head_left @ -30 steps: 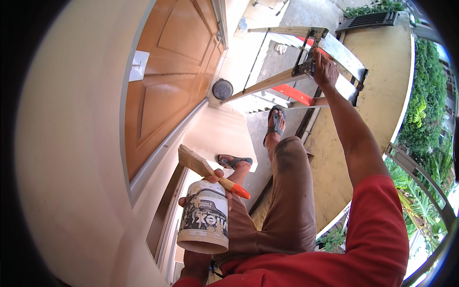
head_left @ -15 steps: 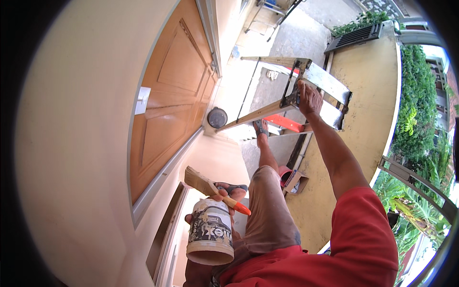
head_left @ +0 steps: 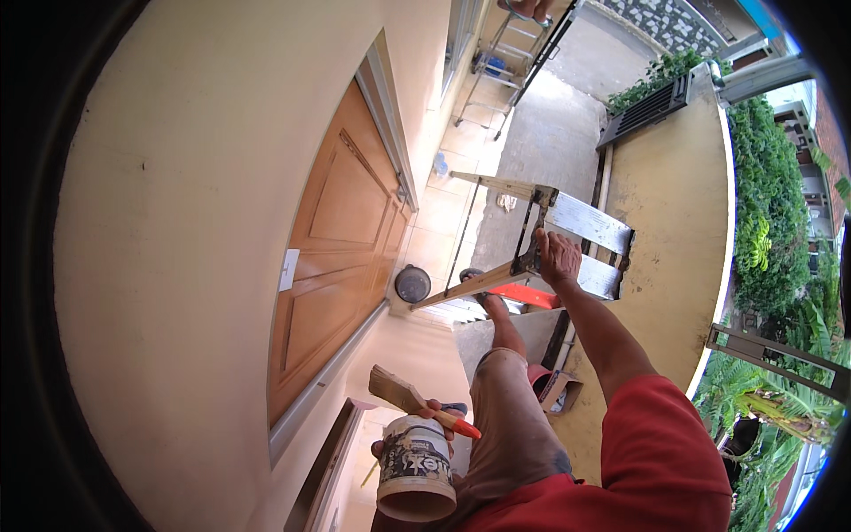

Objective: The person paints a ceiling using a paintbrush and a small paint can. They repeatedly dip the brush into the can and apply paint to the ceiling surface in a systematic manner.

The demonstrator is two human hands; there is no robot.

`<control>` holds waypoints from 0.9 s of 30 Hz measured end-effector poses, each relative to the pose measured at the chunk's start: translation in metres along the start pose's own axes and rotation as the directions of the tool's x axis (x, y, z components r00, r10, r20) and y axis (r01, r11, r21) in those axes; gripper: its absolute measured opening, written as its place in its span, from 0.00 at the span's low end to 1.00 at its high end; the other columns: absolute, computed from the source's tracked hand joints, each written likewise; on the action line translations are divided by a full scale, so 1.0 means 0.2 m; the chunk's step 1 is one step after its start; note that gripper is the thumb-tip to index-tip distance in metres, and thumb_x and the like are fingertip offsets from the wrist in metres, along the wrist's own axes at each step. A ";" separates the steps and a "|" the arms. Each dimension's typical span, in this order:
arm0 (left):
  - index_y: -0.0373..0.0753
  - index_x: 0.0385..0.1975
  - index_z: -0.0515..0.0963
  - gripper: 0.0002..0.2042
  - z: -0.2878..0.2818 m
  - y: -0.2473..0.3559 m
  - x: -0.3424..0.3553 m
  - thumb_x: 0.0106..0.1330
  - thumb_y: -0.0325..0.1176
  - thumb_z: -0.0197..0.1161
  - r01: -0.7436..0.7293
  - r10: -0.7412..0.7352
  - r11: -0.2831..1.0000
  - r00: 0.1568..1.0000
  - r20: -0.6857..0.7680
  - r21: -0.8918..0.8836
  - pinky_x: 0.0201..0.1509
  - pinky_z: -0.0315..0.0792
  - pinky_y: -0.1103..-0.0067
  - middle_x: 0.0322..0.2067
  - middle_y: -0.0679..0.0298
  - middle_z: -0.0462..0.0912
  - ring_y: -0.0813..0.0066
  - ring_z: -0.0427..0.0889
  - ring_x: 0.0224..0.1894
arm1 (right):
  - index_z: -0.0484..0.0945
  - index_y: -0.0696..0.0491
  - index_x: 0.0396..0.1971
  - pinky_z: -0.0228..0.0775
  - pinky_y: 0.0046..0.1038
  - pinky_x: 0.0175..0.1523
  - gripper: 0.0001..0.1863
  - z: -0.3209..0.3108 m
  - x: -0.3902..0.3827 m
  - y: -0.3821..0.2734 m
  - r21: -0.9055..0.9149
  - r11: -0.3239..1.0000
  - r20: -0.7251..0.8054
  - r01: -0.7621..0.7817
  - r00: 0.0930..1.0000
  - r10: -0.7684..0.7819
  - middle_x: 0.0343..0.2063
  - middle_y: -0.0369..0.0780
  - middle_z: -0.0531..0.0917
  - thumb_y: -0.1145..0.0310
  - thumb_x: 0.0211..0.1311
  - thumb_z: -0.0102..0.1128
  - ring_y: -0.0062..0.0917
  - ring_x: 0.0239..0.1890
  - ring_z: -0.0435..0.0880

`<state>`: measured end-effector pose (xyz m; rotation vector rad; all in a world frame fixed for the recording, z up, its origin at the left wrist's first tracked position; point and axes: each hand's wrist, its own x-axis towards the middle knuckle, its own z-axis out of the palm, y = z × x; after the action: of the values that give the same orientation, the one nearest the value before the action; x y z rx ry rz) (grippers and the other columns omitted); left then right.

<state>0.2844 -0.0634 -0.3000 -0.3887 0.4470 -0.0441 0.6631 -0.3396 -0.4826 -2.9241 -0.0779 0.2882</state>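
My left hand point(head_left: 433, 410) holds a paint-stained white plastic paint can point(head_left: 415, 468) with a dark label. The same fingers press a flat paintbrush point(head_left: 401, 392) across the can, its bristles toward the wall and its orange-red handle tip toward my leg. The can's inside is hidden from view. My right hand point(head_left: 558, 259) is stretched out, its fingers closed over the top corner of a stepladder point(head_left: 592, 223) with wide whitish steps and paint-marked rails. One of my feet point(head_left: 483, 288), in a sandal, is at the ladder beside a red part.
A brown panelled door point(head_left: 341, 230) stands in the cream wall point(head_left: 177, 266) at left. A round dark-lidded container point(head_left: 412, 284) sits near the ladder's foot. At the top, part of another person point(head_left: 532, 9) shows over a second ladder point(head_left: 514, 53). A low yellow wall point(head_left: 665, 222) borders plants at right.
The view has shifted, so the ladder and door sit lower in it. Part of another person now shows at the top. Both hands keep their holds.
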 end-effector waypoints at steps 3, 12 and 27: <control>0.25 0.74 0.64 0.53 -0.01 -0.07 0.02 0.57 0.54 0.84 -0.074 0.073 0.996 0.997 0.031 0.042 0.67 0.86 0.47 0.69 0.37 0.64 0.37 0.79 0.66 | 0.82 0.49 0.37 0.65 0.51 0.61 0.32 0.01 0.00 0.01 -0.001 1.000 0.000 0.017 1.000 -0.017 0.39 0.44 0.87 0.39 0.87 0.38 0.44 0.50 0.84; 0.29 0.75 0.64 0.54 0.15 -0.20 0.14 0.58 0.61 0.82 -0.019 0.007 0.985 0.997 0.071 0.169 0.63 0.88 0.49 0.68 0.34 0.68 0.38 0.81 0.64 | 0.82 0.49 0.37 0.65 0.50 0.60 0.31 0.02 0.00 0.03 -0.001 1.000 0.057 0.026 0.998 -0.026 0.38 0.43 0.87 0.40 0.86 0.39 0.42 0.49 0.84; 0.29 0.80 0.55 0.55 0.44 -0.40 0.15 0.64 0.57 0.78 -0.112 0.105 0.993 0.980 0.168 0.034 0.62 0.87 0.46 0.67 0.30 0.69 0.33 0.83 0.61 | 0.85 0.51 0.52 0.60 0.56 0.71 0.38 0.03 0.08 0.07 0.021 0.999 0.299 -0.025 0.954 0.018 0.54 0.49 0.87 0.36 0.87 0.30 0.47 0.63 0.81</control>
<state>0.3535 -0.1097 -0.2098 -0.3215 0.3014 0.0840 0.6776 -0.3516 -0.4942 -2.8342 -0.0867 0.7292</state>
